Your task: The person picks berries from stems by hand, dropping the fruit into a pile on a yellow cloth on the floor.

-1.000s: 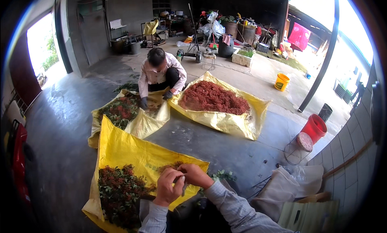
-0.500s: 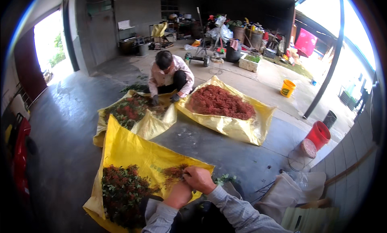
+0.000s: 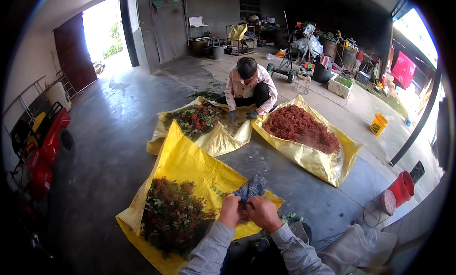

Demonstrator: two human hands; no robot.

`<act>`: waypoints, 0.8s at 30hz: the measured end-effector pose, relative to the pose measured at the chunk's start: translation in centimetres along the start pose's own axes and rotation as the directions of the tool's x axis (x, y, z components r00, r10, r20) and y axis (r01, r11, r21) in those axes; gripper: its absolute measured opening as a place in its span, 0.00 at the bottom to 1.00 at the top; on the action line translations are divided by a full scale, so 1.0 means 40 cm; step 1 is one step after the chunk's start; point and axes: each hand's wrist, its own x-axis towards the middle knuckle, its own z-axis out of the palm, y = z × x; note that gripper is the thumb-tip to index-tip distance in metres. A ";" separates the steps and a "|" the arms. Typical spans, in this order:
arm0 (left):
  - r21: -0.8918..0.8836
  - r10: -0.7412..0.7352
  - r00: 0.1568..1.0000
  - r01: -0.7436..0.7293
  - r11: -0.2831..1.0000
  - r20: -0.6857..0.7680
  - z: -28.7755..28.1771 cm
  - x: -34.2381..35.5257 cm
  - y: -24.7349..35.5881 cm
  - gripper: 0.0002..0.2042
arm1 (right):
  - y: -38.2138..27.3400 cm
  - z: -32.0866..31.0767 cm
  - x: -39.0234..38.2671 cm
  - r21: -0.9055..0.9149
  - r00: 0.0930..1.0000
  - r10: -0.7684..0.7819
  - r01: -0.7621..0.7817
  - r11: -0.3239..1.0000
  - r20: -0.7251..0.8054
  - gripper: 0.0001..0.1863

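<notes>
Gripping a dark blue-grey glove (image 3: 251, 187) between both hands, directly in front of the wearer. Left hand (image 3: 230, 211): fingers closed on the lower end of the glove, at its left side. Right hand (image 3: 264, 213): fingers likewise closed, at the right side of the same end. Bulk of the glove sticks out above and between the two fists, bunched; exact hold of each fingertip cannot be told from this angle. Striped light sleeves (image 3: 209, 251) on both forearms.

Glove is held above the right part of a bright yellow sheet (image 3: 190, 161) spread on the grey floor (image 3: 109, 156). On the sheet, left of the hands: pile of leafy sprigs with red berries (image 3: 173, 213). Small patch of reddish loose bits (image 3: 243, 218) partly visible just below the hands.

Beyond: a co-worker (image 3: 249, 82) squatting, dark-gloved hands (image 3: 232, 116) low over a paler yellow sheet (image 3: 228, 141) bearing more berried sprigs (image 3: 197, 119). To the right of it, a third sheet (image 3: 311, 165) carries a broad heap of red berries (image 3: 301, 127). Farther right: yellow bucket (image 3: 378, 124), red bucket (image 3: 402, 187).
</notes>
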 end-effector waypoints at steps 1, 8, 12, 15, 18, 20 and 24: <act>-0.076 -0.021 1.000 0.020 0.997 -0.013 -0.027 0.012 0.036 0.07 | 0.011 0.000 -0.002 -0.057 1.000 0.015 -0.014 0.998 0.016 0.08; -0.960 -0.426 0.873 0.277 0.031 0.238 0.071 0.018 0.029 0.14 | -0.005 0.005 -0.013 0.169 0.999 -0.020 0.012 0.986 0.045 0.10; -0.909 -0.393 0.836 0.418 0.000 0.384 0.042 0.027 0.020 0.19 | -0.045 -0.006 0.010 0.301 0.994 0.106 -0.092 0.949 -0.030 0.09; -0.870 -0.263 0.833 0.490 -0.058 0.487 0.059 0.036 0.061 0.22 | -0.030 -0.030 0.018 0.074 0.997 0.014 -0.009 0.997 -0.073 0.08; -0.865 -0.119 0.857 0.492 -0.098 0.501 0.029 0.016 0.048 0.22 | -0.020 -0.009 0.009 0.123 0.998 -0.051 0.048 0.991 0.022 0.09; -0.926 -0.269 0.892 0.377 0.001 0.363 -0.028 0.026 0.089 0.17 | -0.015 -0.003 0.006 0.132 0.996 -0.056 0.046 0.990 0.071 0.09; -0.962 -0.304 0.913 0.266 -0.060 0.272 -0.029 0.040 0.077 0.17 | -0.015 -0.024 0.013 0.370 0.978 -0.076 -0.002 0.929 0.196 0.10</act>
